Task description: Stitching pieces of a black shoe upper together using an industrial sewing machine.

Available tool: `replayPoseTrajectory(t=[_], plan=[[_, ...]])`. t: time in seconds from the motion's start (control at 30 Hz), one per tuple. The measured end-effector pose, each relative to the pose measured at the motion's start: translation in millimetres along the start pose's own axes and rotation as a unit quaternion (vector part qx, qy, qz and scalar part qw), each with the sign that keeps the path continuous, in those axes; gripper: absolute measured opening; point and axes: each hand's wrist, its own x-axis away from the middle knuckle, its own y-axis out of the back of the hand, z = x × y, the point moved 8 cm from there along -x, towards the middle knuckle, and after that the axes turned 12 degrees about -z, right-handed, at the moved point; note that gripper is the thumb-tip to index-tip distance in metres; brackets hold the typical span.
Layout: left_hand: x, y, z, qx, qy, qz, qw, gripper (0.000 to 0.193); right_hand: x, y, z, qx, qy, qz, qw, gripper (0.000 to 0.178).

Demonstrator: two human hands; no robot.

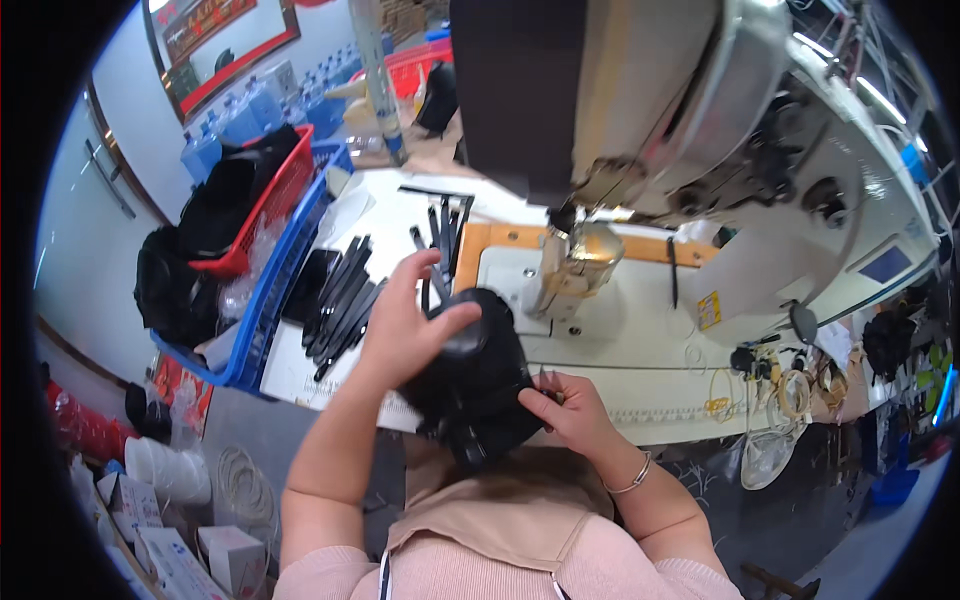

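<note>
A black sewn fabric piece (480,375), bulky and partly shiny, lies at the near edge of the sewing table in front of me. At its right edge, my right hand (568,408) is closed, thumb and fingers pinching the fabric. My left hand (405,325) is above the piece's left side, thumb and forefinger spread wide; its other fingers are partly hidden. Just beyond that hand lie a few black strips (446,232). More black strips (345,305) are heaped to its left. The sewing machine's needle area (580,255) stands beyond the piece, slightly right.
A blue crate (262,315) borders the table on the left, with a red basket (270,205) and black pieces on it. The machine head (660,90) overhangs the far side. Cords and bands (790,395) hang at the right edge. Boxes (235,560) stand at lower left.
</note>
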Motion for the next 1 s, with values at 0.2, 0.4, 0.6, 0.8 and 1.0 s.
replayPoseTrajectory(t=[0.2, 0.4, 0.6, 0.8, 1.0], plan=[[2.7, -89.2, -8.1, 0.172, -0.017, 0.581, 0.796, 0.038, -17.4, 9.1, 60.0, 0.088, 0.096, 0.085, 0.988, 0.019], [-76.4, -84.0, -67.2, -0.002, -0.203, 0.424, 0.883, 0.034, -52.9, 42.5, 50.9, 0.015, 0.08, -0.117, 0.99, 0.018], [-113.2, -95.3, -105.4, -0.041, -0.365, 0.33, 0.87, 0.032, -59.2, 32.6, 51.1, -0.181, 0.037, -0.26, 0.948, 0.016], [-129.3, -97.9, -119.7, -0.051, -0.379, 0.276, 0.882, 0.031, -56.6, 25.9, 51.6, -0.212, 0.024, -0.31, 0.927, 0.02], [-132.0, -95.9, -121.7, -0.049, -0.385, 0.225, 0.894, 0.031, -58.1, 27.4, 50.0, -0.198, 0.038, -0.32, 0.926, 0.024]])
